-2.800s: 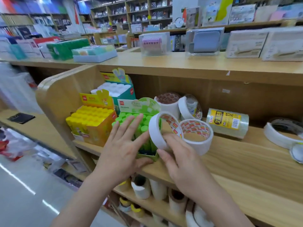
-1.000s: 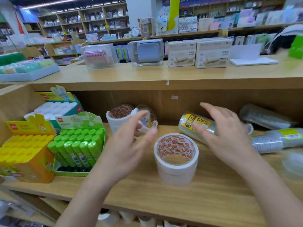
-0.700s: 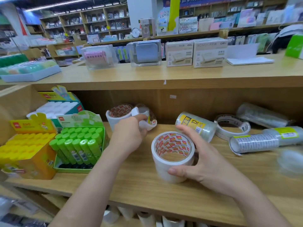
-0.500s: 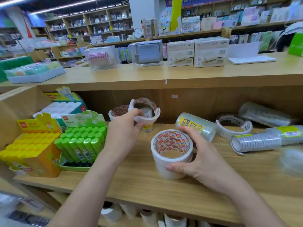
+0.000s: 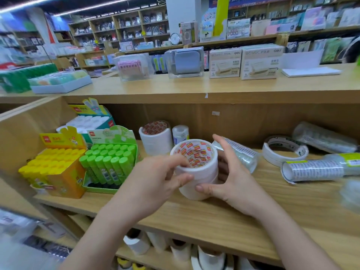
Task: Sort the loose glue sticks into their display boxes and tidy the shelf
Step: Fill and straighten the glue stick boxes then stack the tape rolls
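A green display box [image 5: 109, 162] full of green glue sticks stands at the shelf's left, beside a yellow box [image 5: 56, 168] of yellow sticks. A teal box [image 5: 91, 121] of white-capped sticks is behind them. At mid-shelf stands a stack of white tape rolls [image 5: 191, 191]. My left hand [image 5: 155, 180] pinches the top roll [image 5: 196, 152] by its rim and sits it on the stack. My right hand [image 5: 233, 182] wraps the stack's right side, thumb at its base.
Behind the stack are another white tape stack [image 5: 155, 137] and a small clear roll [image 5: 180, 133]. To the right lie a clear tape pack [image 5: 241, 154], flat white rolls [image 5: 284, 151] and clear sleeves [image 5: 315, 168]. More tape fills the shelf below the wooden board [image 5: 214, 217].
My left hand took a white tape roll from the back of the shelf and brought it onto the stack. My right hand closed around that stack.
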Demonstrator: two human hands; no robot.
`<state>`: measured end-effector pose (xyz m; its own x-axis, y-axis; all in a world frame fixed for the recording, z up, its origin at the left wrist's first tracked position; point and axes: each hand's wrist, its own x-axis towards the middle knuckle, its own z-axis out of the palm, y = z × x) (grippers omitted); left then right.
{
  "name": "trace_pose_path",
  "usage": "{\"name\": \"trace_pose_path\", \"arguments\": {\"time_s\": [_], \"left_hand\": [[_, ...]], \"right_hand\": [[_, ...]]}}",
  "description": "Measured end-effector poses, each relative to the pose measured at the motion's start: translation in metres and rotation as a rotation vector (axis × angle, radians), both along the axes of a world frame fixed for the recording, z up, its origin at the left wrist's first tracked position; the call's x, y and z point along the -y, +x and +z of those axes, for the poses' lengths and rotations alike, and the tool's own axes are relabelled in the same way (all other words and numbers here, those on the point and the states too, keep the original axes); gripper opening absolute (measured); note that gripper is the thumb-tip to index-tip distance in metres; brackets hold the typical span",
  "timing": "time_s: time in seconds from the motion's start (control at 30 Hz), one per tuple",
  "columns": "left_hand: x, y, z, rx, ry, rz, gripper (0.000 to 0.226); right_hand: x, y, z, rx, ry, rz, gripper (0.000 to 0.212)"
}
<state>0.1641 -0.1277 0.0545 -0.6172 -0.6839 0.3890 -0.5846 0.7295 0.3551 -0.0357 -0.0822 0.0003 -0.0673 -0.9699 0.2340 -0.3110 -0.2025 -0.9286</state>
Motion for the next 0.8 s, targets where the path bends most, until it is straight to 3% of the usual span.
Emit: {"name": "trace_pose_path", "arguments": {"time_s": [0.17,0.27,0.37,0.47,0.6,0.73,0.8], "left_hand": [[0.001,0.003,-0.014,-0.248,0.084,0.033,0.084],[-0.001,-0.012,-0.035,-0.415,0.356,-0.042,0.097],[-0.002,-0.022,-0.05,-0.533,0.367,-0.013,0.092],[-0.003,-0.027,-0.056,-0.604,0.367,-0.008,0.097],[-0.005,-0.037,-0.059,-0.627,0.34,0.018,0.092],[-0.006,-0.043,-0.059,-0.614,0.311,0.011,0.089],[-0.007,-0.044,-0.061,-0.589,0.285,0.018,0.089]], "right_hand": [[-0.004,-0.009,0.007,0.137,0.041,0.04,0.096],[-0.003,-0.009,0.011,0.143,0.041,0.055,0.091],[-0.002,-0.007,0.011,0.137,0.029,0.082,0.062],[-0.001,-0.006,0.011,0.154,0.0,0.081,0.049],[-0.002,-0.006,0.01,0.163,-0.023,0.079,0.055],[-0.002,-0.01,0.014,0.071,0.008,0.062,0.101],[-0.002,-0.011,0.019,-0.021,0.005,0.047,0.105]]}}
